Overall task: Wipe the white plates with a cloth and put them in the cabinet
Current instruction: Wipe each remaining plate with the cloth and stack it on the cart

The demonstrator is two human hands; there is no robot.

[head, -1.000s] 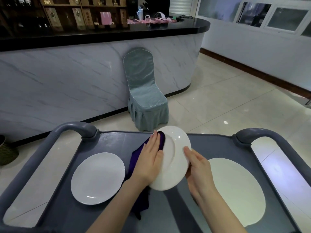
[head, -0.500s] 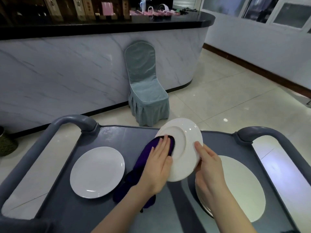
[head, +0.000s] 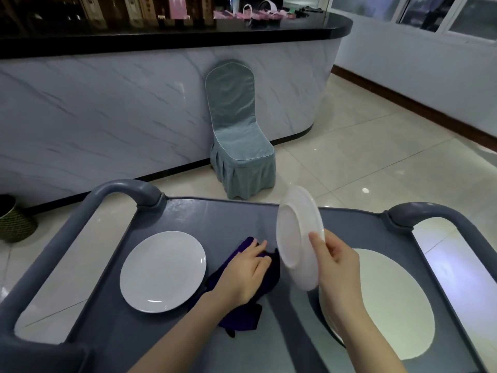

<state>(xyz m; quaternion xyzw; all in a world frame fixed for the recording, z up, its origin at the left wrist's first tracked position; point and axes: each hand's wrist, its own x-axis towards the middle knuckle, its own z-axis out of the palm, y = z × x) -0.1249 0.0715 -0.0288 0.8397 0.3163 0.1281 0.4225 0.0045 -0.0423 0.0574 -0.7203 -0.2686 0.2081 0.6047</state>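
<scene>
Pinched between the thumb and fingers of the right hand (head: 336, 267), a glossy round white plate (head: 295, 238) stands almost on edge above the middle of the grey plastic cart top (head: 228, 216), its face turned left. The left hand (head: 242, 275) lies with fingers stretched out, unclenched, on a crumpled dark purple cloth (head: 242, 316), which rests on the cart top just left of the held plate. A second round white plate (head: 162, 270) lies flat on the cart's left part, touching the cloth. A stack of white plates (head: 390, 305) sits on the cart's right part, under the right wrist.
</scene>
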